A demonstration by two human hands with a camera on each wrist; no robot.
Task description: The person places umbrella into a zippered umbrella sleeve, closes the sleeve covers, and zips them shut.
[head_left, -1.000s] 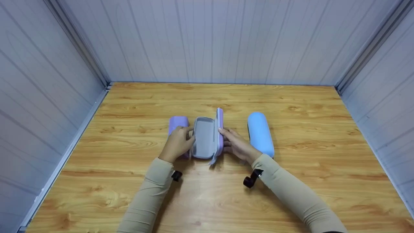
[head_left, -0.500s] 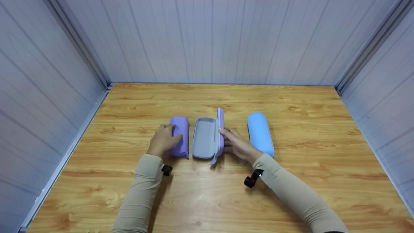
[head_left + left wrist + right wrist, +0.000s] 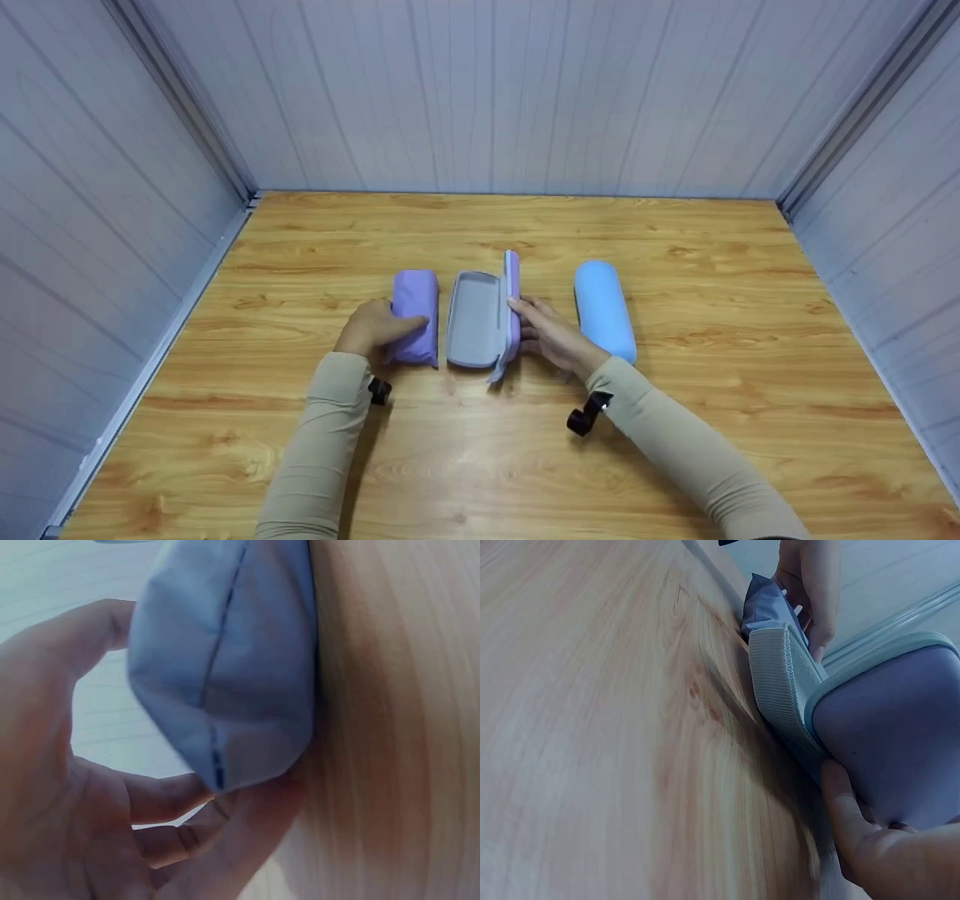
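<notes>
purple pouch (image 3: 417, 292), head view: lies on the table (image 3: 480, 465), left of the open case (image 3: 472, 322); left hand (image 3: 371, 326) grasps it, right hand (image 3: 553, 337) grips the case's upright lid (image 3: 514, 276). left wrist view: hand curls about the pouch. right wrist view: lid pinched at its rim.

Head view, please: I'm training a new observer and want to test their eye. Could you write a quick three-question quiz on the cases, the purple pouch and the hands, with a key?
1. True or false: the open case lies between the purple pouch and the blue case.
2. Multiple choice: which thing does the left hand hold?
A) the blue case
B) the purple pouch
C) the open case
3. Fill the gap: the right hand holds the open case's ____ roughly upright.

Key: 1. True. 2. B, with the thumb across its top. 3. Lid.
</notes>
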